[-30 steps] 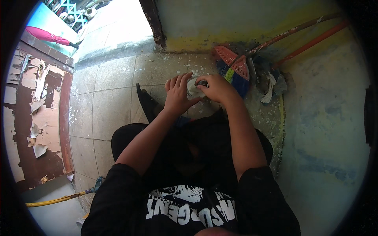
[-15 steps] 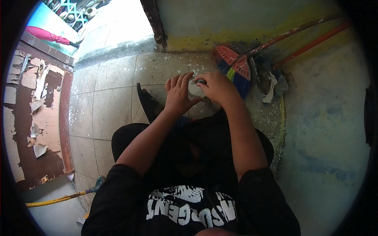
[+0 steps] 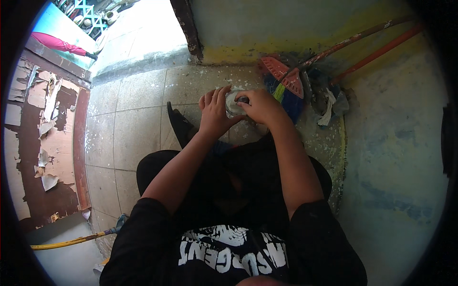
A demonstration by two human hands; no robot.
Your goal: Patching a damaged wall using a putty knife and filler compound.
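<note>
A round, pale container [image 3: 232, 106] with whitish contents sits between my two hands, low in front of my knees. My left hand [image 3: 214, 110] curves round its left side, thumb along the near edge and fingers along the far edge. At the right, my right hand [image 3: 262, 106] closes on a small tool with a dark, rounded handle end [image 3: 244, 99]. The rest of that tool is hidden by my fingers and the container, so its kind does not show. A dark sandal [image 3: 180, 125] shows on my left foot, just left of the container.
A red plastic rake or broom head [image 3: 282, 76] leans over a blue cloth or bag [image 3: 292, 107] at the wall. Crumpled plastic [image 3: 329, 106] lies beside it. Paint specks dot the tiled floor [image 3: 136, 128]. A peeling door [image 3: 55, 138] stands left, near a yellow pole [image 3: 71, 243].
My right hand and the dark handle have shifted very slightly over the container, and more of its whitish inside shows. My left hand keeps its hold.
</note>
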